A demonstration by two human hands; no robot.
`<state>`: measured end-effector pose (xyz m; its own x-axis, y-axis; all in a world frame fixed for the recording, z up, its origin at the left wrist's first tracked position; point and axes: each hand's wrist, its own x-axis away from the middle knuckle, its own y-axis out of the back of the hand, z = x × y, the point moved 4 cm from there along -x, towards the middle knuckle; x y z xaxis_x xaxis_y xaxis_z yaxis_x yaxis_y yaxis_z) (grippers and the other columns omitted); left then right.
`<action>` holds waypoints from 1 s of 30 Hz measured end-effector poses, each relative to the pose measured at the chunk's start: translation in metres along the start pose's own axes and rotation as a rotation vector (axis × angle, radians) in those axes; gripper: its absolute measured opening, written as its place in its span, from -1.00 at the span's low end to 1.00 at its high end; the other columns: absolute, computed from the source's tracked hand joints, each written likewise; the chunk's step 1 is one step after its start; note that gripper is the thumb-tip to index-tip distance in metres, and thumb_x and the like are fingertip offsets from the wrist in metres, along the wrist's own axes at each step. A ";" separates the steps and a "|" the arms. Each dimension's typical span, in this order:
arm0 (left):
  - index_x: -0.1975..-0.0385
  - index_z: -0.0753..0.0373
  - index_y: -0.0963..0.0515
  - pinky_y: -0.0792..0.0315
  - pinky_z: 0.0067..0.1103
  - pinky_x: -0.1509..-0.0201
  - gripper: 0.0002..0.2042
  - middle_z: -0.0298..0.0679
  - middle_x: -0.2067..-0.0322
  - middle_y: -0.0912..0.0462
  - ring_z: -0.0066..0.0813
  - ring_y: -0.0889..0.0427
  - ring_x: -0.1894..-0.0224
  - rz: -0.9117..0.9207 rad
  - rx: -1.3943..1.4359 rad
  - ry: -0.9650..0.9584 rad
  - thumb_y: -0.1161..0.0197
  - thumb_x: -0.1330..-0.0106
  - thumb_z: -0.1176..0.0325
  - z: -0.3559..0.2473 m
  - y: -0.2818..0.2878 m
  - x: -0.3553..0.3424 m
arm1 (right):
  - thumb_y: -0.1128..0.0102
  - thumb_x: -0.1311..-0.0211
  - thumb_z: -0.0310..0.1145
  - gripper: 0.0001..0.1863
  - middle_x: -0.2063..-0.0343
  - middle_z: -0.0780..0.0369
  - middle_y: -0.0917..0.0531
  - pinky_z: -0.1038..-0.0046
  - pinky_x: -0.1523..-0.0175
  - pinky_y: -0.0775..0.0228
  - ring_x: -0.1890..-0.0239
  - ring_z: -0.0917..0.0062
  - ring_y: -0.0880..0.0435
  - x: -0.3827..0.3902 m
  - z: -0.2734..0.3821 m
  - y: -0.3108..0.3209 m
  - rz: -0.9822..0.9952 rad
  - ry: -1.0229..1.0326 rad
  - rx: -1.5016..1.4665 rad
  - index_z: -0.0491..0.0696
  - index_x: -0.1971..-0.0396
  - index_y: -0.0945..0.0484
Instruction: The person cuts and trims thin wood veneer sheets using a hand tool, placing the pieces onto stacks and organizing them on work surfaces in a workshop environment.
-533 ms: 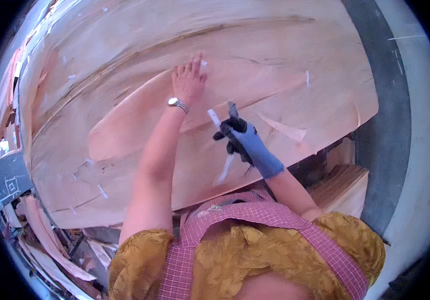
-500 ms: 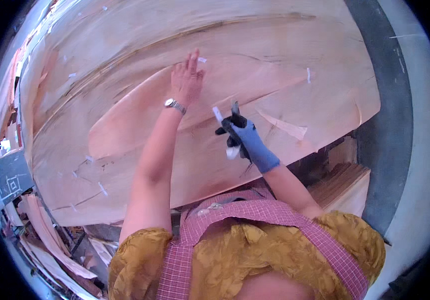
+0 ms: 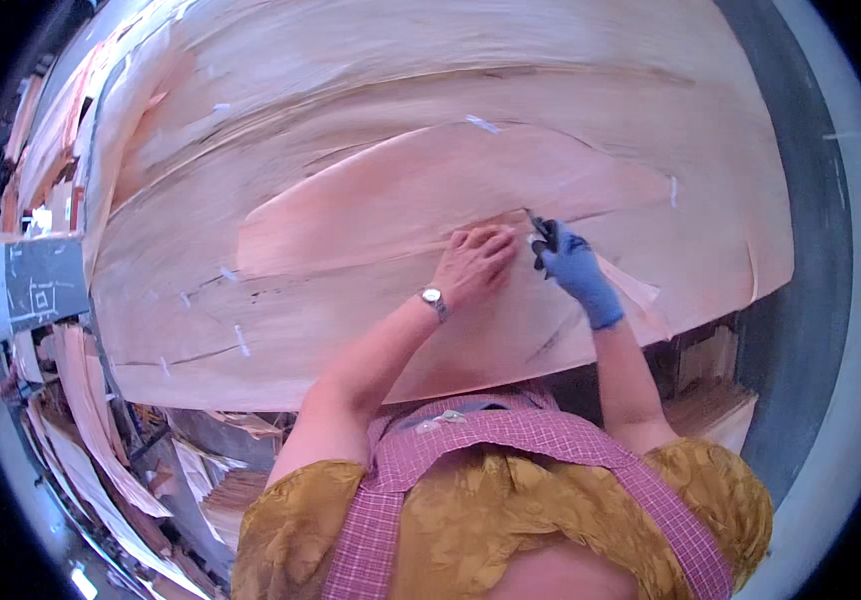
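A large pale wood veneer sheet [image 3: 351,345] lies spread before me, and a pinkish veneer piece [image 3: 381,195] shaped like a long leaf rests in its middle. My bare left hand [image 3: 476,265], with a watch on the wrist, presses fingers down flat at the near edge of that piece. Just right of it, my right hand [image 3: 571,265], in a blue and black glove, is closed around a small knife [image 3: 530,216]. The knife's tip meets the veneer at the piece's near edge. A little white shows beside the gloved fingers; what it is I cannot tell.
White tape strips sit at the piece's far edge [image 3: 482,124] and right end [image 3: 674,191]. A loose veneer sliver [image 3: 633,288] lies right of my glove. Stacked veneer [image 3: 716,415] stands below the sheet's right edge; veneer scraps [image 3: 91,400] crowd the left.
My left hand has come from the tape at the far edge back to the near edge. My right hand has moved right, bringing the knife to the veneer. The view has shifted.
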<state>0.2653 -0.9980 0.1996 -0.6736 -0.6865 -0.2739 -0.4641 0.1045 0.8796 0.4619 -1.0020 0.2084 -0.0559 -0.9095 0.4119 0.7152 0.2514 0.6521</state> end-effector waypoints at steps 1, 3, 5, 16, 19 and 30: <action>-0.13 0.11 -0.45 -0.20 -0.26 -0.26 -0.59 -0.20 -0.22 -0.39 -0.23 -0.36 -0.24 0.033 0.165 0.040 -0.14 -0.25 0.28 0.010 0.008 -0.001 | -0.21 -0.26 -0.26 -0.69 0.44 0.19 -0.67 0.47 0.36 -0.51 0.40 0.57 -0.66 0.005 0.024 0.003 0.009 0.007 0.010 -0.17 0.13 -0.51; -0.13 0.12 -0.44 -0.20 -0.21 -0.26 -0.61 -0.12 -0.18 -0.42 -0.19 -0.38 -0.22 -0.066 0.182 0.117 -0.11 -0.30 0.29 0.048 0.032 0.010 | -0.23 -0.26 -0.20 -0.71 0.51 0.24 -0.68 0.51 0.43 -0.46 0.48 0.54 -0.67 0.010 0.068 -0.002 0.146 -0.020 -0.609 -0.10 0.18 -0.54; -0.07 0.13 -0.47 -0.22 -0.18 -0.22 -0.65 -0.06 -0.07 -0.50 -0.16 -0.44 -0.14 -0.219 -0.158 0.281 -0.14 -0.29 0.25 0.115 0.069 0.032 | -0.30 -0.23 -0.19 -0.74 0.51 0.33 -0.67 0.64 0.49 -0.36 0.52 0.72 -0.57 0.005 0.097 -0.017 0.123 -0.038 -0.563 -0.06 0.26 -0.58; -0.18 0.10 -0.37 -0.10 -0.16 -0.24 -0.40 -0.16 -0.11 -0.46 -0.24 -0.36 -0.19 -0.076 -0.292 0.541 -0.32 -0.08 0.19 0.218 0.177 0.062 | -0.21 -0.29 -0.30 -0.76 0.44 0.29 -0.67 0.68 0.49 -0.27 0.54 0.73 -0.56 -0.034 0.197 -0.141 0.125 -0.005 -0.663 -0.09 0.13 -0.56; -0.32 0.15 -0.20 0.04 -0.13 -0.38 -0.29 -0.11 -0.26 -0.27 -0.21 -0.20 -0.34 -0.275 -0.348 0.366 -0.28 -0.10 0.29 0.210 0.133 0.099 | -0.21 -0.30 -0.26 -0.69 0.43 0.30 -0.66 0.71 0.45 -0.27 0.44 0.71 -0.61 -0.061 0.208 -0.158 0.016 0.051 -0.618 -0.08 0.03 -0.51; -0.32 0.16 -0.20 -0.21 -0.23 -0.25 -0.41 -0.19 -0.31 -0.27 -0.18 -0.32 -0.27 -0.294 0.047 0.478 -0.15 -0.28 0.26 0.246 0.129 0.099 | -0.21 -0.08 0.03 -0.48 0.25 -0.10 -0.66 0.17 0.05 -0.48 0.16 0.05 -0.66 -0.204 0.272 -0.206 0.043 0.127 0.251 -0.20 0.27 -0.54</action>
<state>-0.0027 -0.8758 0.1904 -0.1815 -0.9399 -0.2891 -0.6255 -0.1165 0.7715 0.1358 -0.7783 0.1633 0.0698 -0.9265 0.3699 0.5191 0.3504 0.7796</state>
